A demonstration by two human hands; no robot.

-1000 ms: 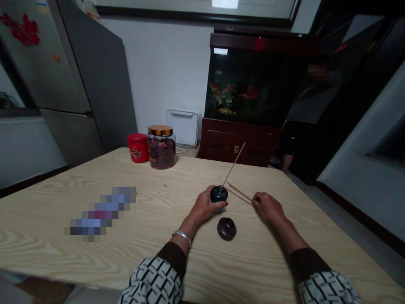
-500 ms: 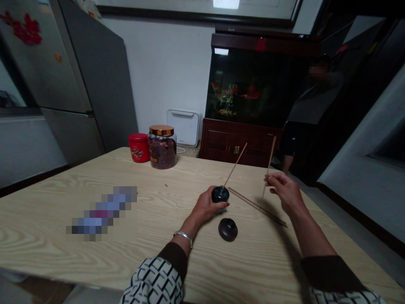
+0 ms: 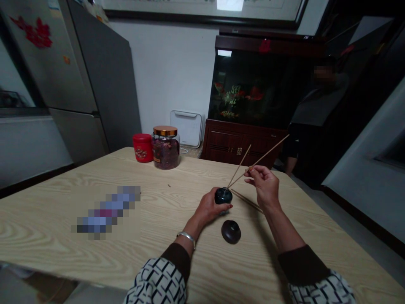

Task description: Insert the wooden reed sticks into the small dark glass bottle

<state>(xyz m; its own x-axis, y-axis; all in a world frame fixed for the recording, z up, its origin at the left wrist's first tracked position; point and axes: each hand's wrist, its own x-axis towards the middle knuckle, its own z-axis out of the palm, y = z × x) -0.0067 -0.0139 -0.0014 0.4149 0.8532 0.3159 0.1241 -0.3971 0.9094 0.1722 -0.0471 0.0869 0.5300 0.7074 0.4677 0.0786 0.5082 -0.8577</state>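
- The small dark pot [image 3: 223,196] stands on the table [image 3: 63,253], right of centre, with one thin stick [image 3: 242,161] leaning up and to the right out of its mouth.
- The left hand [image 3: 211,207] is wrapped round the pot's near-left side, fingers closed on it, which looks firm enough to stop it tipping.
- The right hand [image 3: 265,185] pinches a second stick [image 3: 275,147] partway along. Its low end sits at the pot's mouth and its top slants far and right.
- Judging by that slant, the person would do well to guide the tip in gently along the stick's own line. A pinch nearer the low end would probably make so thin a stick flex less.
- The standing stick is very close, so a sideways nudge could lever it out.
- Spare sticks [image 3: 245,200] lie flat just right of the pot, and a dark lid [image 3: 230,231] rests nearer the person. The wrist should probably pass above both.
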